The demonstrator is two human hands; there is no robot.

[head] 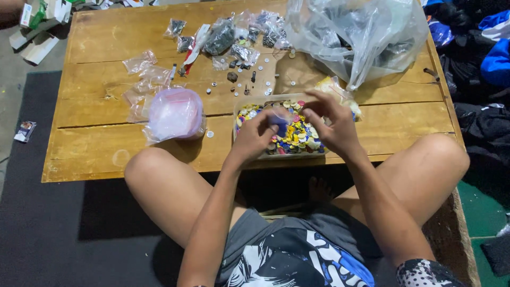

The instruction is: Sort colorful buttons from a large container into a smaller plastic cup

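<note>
Two hands meet over the tray (238, 108) of coloured buttons (297, 135) at the near edge of the table (95, 154), and between them you hold a small clear bag (280, 119) with something blue inside. Your left hand (254, 139) pinches the bag's left edge, fingers pressed together on the plastic; your right hand (332, 123) pinches its right side from above, thumb and forefinger closed on it. The bag hangs just above the buttons, its mouth running left to right between the two grips, so neither hand is nearer than the other. Whether the mouth is open, you cannot tell. Left of the tray lies a bag of pink stuff (175, 114), near your left hand but apart from it. Behind the tray, small loose parts (249, 79) are scattered, and a big clear sack (361, 37) sits further back on the right.
</note>
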